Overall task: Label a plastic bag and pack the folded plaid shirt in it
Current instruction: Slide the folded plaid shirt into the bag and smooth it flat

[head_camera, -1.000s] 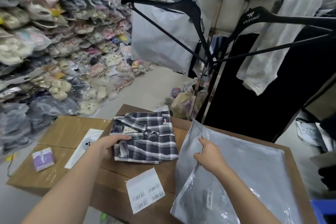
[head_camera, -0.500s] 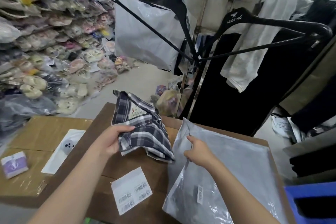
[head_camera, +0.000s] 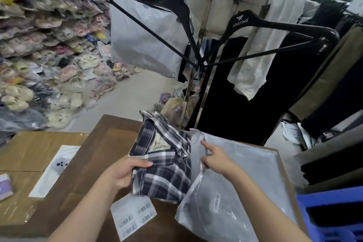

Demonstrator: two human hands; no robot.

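Note:
The folded navy-and-white plaid shirt (head_camera: 165,163) is lifted off the brown cardboard box (head_camera: 94,165), collar and neck tag up. My left hand (head_camera: 125,173) grips its left edge. Its right edge sits at the mouth of the grey plastic bag (head_camera: 251,179), which lies flat on the box. My right hand (head_camera: 214,159) pinches the bag's upper flap and holds the opening apart. A small barcode sticker (head_camera: 217,202) shows on the bag. A white sheet of barcode labels (head_camera: 133,216) lies on the box in front of the shirt.
A white flat packet (head_camera: 55,169) and a purple packet (head_camera: 5,185) lie on the lighter box at left. Black hangers (head_camera: 275,23) and hung garments stand close behind. Bagged slippers pile up at left. A blue crate (head_camera: 330,214) sits at the right.
My left hand lifted the shirt off the box and carried it right, up to the bag's mouth. My right hand kept hold of the bag's flap and raised it.

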